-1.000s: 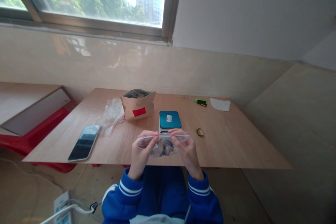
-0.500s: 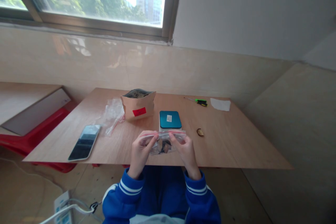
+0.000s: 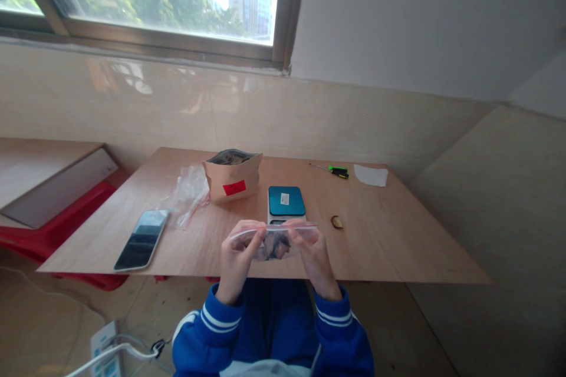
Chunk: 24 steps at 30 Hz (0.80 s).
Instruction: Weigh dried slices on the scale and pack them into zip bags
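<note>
A clear zip-lock bag (image 3: pixel 275 247) with a red seal line along its top hangs between my hands, over the front part of the table. Dark and brownish dried pieces lie inside it. My left hand (image 3: pixel 236 256) pinches the seal on the left side, thumb on the near face. On the other side, my right hand (image 3: pixel 313 253) grips the same seal between thumb and fingers. Just beyond the bag sits a small scale (image 3: pixel 286 201) with a teal top and a white label, its front partly hidden by the bag.
An open brown paper pouch (image 3: pixel 234 179) with a red label stands behind, next to crumpled clear bags (image 3: pixel 190 188). A phone (image 3: pixel 142 240) lies left. Rightward are a brown curved piece (image 3: pixel 336 222), screwdrivers (image 3: pixel 336 171) and white paper (image 3: pixel 371 175). The table's front edge is close.
My right hand has shifted slightly along the seal to the right. The bag's top edge has dropped a little, showing more of the scale's front.
</note>
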{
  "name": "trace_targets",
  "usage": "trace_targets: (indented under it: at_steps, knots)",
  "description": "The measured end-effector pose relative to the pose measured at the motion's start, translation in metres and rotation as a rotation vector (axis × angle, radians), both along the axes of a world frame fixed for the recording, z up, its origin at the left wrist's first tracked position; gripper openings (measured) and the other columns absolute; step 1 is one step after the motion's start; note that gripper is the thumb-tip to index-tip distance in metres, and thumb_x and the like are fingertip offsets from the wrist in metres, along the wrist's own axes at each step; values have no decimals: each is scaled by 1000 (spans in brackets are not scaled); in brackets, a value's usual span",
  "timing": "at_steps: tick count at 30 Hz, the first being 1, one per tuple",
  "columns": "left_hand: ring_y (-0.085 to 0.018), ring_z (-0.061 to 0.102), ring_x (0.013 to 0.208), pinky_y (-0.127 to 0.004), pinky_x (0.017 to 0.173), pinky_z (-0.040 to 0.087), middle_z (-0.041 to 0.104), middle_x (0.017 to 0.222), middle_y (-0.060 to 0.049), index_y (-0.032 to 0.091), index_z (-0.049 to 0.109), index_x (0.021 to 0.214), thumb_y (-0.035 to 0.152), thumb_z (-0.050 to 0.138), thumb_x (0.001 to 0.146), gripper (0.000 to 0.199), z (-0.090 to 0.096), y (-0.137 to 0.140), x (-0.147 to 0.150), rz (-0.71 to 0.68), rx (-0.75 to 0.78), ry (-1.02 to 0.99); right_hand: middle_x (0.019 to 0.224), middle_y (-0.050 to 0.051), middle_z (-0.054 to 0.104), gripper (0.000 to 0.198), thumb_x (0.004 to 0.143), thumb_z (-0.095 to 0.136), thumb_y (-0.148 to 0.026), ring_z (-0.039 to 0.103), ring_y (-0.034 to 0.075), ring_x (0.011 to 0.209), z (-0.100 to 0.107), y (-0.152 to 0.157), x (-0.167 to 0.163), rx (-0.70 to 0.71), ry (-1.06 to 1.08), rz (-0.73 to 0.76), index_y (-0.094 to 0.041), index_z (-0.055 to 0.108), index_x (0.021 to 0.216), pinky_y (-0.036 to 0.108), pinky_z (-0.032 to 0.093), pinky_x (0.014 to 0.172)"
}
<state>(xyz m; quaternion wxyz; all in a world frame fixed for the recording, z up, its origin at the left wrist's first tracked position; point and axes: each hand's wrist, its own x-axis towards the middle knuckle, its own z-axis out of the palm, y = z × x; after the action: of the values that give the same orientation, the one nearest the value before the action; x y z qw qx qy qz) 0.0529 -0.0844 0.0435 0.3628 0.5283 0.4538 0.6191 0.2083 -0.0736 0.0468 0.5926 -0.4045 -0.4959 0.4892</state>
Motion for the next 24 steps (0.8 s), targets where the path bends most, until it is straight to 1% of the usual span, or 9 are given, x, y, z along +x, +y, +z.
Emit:
trace_targets:
  at_steps: [2, 4, 6, 8, 13, 16, 18, 21, 24]
  knots:
    - [-20, 66, 90, -28, 78, 54, 69, 93, -7, 17, 72, 85, 31, 67, 83, 16, 1, 0, -1, -78, -7, -23, 99, 5, 74, 23, 80, 71, -35, 68, 21, 93, 0, 0, 1, -14, 35, 118, -22, 73, 98, 34, 55, 85]
    - [-20, 66, 92, -29, 80, 54, 70, 95, -8, 16, 73, 87, 30, 68, 81, 15, 0, 2, -2, -122, 7, -18, 104, 7, 73, 22, 78, 72, -34, 67, 22, 99, 0, 1, 2, -11, 15, 168, -21, 74, 97, 35, 53, 89]
    - [-21, 67, 92, -30, 80, 54, 70, 94, -9, 16, 73, 85, 28, 69, 81, 13, -2, 3, -3, -134, 25, -1, 101, 7, 74, 17, 77, 73, -33, 68, 22, 97, 0, 2, 1, -16, -27, 151, -20, 76, 87, 33, 54, 88]
    - [-20, 67, 90, -29, 79, 54, 70, 93, -9, 16, 74, 81, 27, 70, 80, 12, -5, 5, -2, -135, 38, 15, 94, 7, 75, 16, 77, 73, -34, 70, 21, 89, -1, 4, -1, -41, -55, 108, -19, 76, 82, 32, 56, 82]
    - [-18, 67, 85, -27, 75, 55, 71, 87, -6, 17, 73, 80, 28, 69, 81, 12, -8, 6, 2, -114, 6, 11, 83, 6, 76, 18, 74, 75, -34, 71, 22, 79, -2, 4, -7, -84, -95, -7, -17, 75, 81, 32, 58, 74]
    - [-17, 68, 78, -25, 68, 55, 71, 85, -6, 16, 73, 82, 31, 69, 81, 15, -9, 5, 4, -106, -48, -16, 78, 5, 75, 17, 73, 74, -33, 70, 20, 73, -3, 2, -11, -87, -116, -66, -17, 74, 77, 30, 57, 68]
    - [-16, 67, 73, -24, 63, 55, 70, 83, -5, 16, 73, 83, 32, 70, 80, 17, -10, 4, 4, -100, -81, -40, 76, 5, 75, 18, 73, 74, -34, 69, 19, 70, -3, 2, -13, -92, -112, -65, -16, 73, 77, 28, 56, 66]
    - [-14, 66, 66, -22, 54, 52, 70, 82, -5, 15, 73, 84, 34, 70, 80, 19, -11, 4, 3, -98, -101, -61, 74, 3, 73, 21, 72, 74, -36, 67, 16, 65, -4, 2, -14, -110, -101, -5, -16, 72, 79, 25, 55, 61]
    - [-15, 67, 70, -22, 57, 52, 69, 83, -5, 15, 72, 81, 33, 71, 79, 19, -13, 4, 5, -60, -76, -38, 74, 3, 72, 20, 74, 74, -35, 66, 15, 67, -6, 3, -16, -88, -115, -3, -16, 72, 79, 25, 53, 62]
